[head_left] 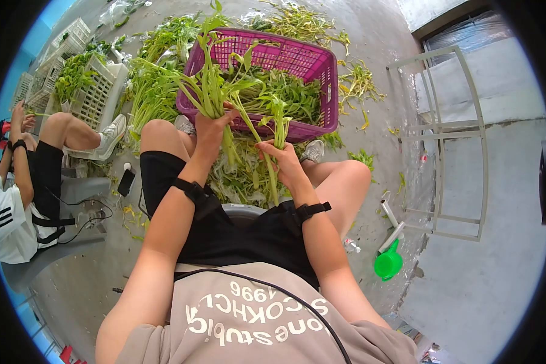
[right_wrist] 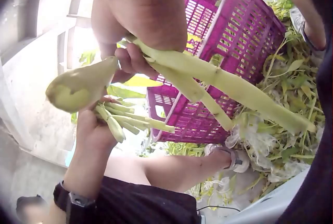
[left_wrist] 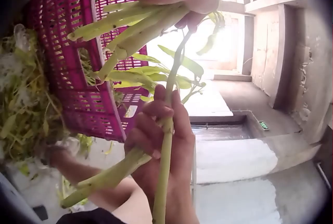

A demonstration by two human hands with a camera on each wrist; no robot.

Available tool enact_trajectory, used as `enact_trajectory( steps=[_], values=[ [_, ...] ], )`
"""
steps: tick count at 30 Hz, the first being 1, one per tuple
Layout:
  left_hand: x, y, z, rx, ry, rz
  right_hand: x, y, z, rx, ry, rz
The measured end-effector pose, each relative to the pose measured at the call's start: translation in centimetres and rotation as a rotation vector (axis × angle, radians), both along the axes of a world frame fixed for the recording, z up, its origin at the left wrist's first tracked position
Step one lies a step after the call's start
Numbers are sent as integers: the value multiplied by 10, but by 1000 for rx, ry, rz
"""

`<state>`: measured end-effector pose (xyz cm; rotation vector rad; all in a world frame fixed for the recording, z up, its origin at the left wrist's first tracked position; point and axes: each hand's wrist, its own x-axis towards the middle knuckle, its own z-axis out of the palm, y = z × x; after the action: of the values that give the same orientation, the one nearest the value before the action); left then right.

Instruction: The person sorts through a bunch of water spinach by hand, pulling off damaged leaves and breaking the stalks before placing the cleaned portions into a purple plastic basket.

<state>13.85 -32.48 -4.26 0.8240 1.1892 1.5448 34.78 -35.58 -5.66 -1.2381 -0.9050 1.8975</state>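
Note:
My left hand grips a bunch of leafy green stalks near their cut ends, the leaves pointing up and away from me. In the left wrist view the thick pale ends stick out below that hand. My right hand holds a few more stalks, its fingers curled round them. One long stalk runs from the left hand down through the right hand's fingers. In the right wrist view, thick stalk ends extend out from the right hand.
A purple basket holding loose greens stands just beyond my hands. Trimmed scraps cover the floor between my feet. More greens lie at left, near a white crate and a seated person. A green scoop lies at right.

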Motion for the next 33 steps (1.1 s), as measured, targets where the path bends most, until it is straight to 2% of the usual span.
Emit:
enact_trajectory(
  steps=[9,15,25,31,33],
  values=[
    [-2,5,-18,-18,88,50,-1,2,-9,94,-108,18],
    [1,5,-25,-83,55,42,-5,1,-7,147,-199,-19],
    [1,3,-28,-78,53,74,-5,0,-5,129,-204,18],
    [2,4,-30,-88,141,84,-5,-1,-5,122,-193,51],
    [4,4,-28,-97,123,131,-6,-1,-6,140,-225,56]
  ],
)
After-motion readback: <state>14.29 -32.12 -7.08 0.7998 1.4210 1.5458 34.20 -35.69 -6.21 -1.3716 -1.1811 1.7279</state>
